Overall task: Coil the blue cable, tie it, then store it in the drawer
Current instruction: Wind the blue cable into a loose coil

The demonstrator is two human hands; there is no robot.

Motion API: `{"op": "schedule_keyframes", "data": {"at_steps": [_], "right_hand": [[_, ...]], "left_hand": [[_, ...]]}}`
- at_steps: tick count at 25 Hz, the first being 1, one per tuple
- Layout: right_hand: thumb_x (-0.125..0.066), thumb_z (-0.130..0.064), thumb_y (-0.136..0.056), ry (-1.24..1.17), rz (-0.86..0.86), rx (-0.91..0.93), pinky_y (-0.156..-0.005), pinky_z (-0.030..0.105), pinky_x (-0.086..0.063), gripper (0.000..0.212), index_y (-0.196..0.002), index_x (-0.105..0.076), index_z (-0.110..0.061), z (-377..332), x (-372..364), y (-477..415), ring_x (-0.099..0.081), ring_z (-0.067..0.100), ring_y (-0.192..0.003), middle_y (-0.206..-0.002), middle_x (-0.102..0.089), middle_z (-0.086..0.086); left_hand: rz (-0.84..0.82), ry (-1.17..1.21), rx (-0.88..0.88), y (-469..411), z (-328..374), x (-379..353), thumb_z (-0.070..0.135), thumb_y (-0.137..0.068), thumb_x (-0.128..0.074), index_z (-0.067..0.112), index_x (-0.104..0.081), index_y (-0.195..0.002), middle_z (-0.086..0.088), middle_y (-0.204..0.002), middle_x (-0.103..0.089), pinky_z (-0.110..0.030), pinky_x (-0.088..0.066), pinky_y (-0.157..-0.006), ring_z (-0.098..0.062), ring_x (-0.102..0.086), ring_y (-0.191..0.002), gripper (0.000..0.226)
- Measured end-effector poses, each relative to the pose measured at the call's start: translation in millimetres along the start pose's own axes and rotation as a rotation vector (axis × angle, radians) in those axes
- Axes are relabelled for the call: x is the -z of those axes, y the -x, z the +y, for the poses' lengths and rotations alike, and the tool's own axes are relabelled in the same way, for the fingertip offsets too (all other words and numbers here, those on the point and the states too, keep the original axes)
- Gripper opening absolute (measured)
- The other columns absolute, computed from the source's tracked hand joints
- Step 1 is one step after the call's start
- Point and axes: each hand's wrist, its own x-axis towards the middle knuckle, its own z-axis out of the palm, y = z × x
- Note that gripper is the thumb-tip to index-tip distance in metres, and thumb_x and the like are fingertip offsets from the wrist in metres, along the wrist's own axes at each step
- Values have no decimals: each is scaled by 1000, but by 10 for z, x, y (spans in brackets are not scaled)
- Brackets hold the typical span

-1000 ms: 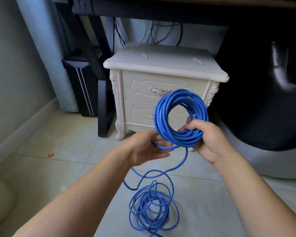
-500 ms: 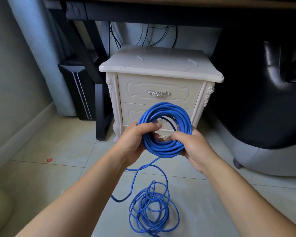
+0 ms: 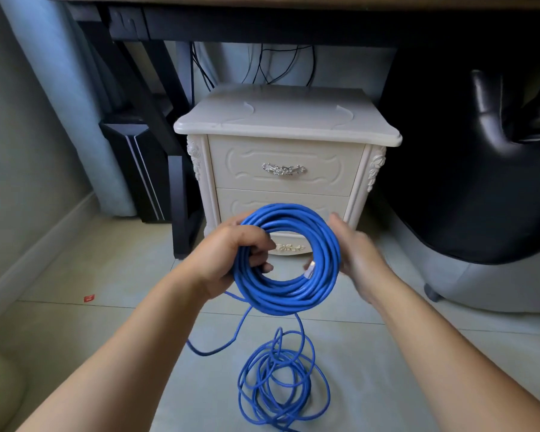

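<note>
Blue cable [image 3: 289, 296] coil clasped by the left grip [image 3: 228, 260] — right grip [image 3: 359, 260] blurred, fingers straight beside it.

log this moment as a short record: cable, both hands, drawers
coil: blue cable, held up before the nightstand, no tie visible
left hand: fingers curled round its left side
right hand: blurred, flat against its right side
loose cable: tangled heap on the floor, running up to the coil
top drawer: closed
</note>
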Motion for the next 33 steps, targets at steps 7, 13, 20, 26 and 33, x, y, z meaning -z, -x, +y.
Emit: {"op": "schedule_keyframes", "data": {"at_steps": [7,13,20,26,33], "right_hand": [[-34,-36,-105,-137,-351,-132,-72,30,-55,43,-102,-65,-7,-6,-27,87,-69,26,-74,-85,-71,15],[-41,-46,-99,-89,-179,-18,-44,24,-39,51,-65,-58,-12,-81,-33,-26,-32,15,-41,-58,-35,12],[-49,-13,-100,-66,-145,285,-45,22,-28,18,-91,-64,-15,-73,-81,73,-30,9,-45,-62,-37,1],[-41,-54,-96,-75,-152,232,-61,32,-43,45,-104,-58,-13,97,-266,143,-47,23,-62,-74,-60,13],[-63,-52,-77,-131,-238,48,-52,28,-46,47,-115,-50,-28,167,-518,341,-52,15,-64,-96,-55,5]], "left_hand": [[-89,37,20,35,-37,138,2,-55,-59,12,-52,-62,-3,-54,-26,-27,-44,-52,-13,-28,-42,14],[-106,192,100,30,9,331,3,-51,-64,10,-43,-70,1,-51,-28,-25,-42,-48,-11,-27,-42,29],[172,-94,-63,-2,-1,299,1,-61,-57,15,-65,-74,-7,-59,-32,-29,-36,-51,-17,-31,-47,21],[216,7,-137,3,-31,216,2,-64,-56,12,-57,-75,-7,-60,-29,-33,-34,-56,-18,-29,-50,15],[337,305,-202,-9,-64,88,4,-66,-52,8,-51,-97,1,-56,-32,-28,-39,-57,-14,-31,-50,31]]}}
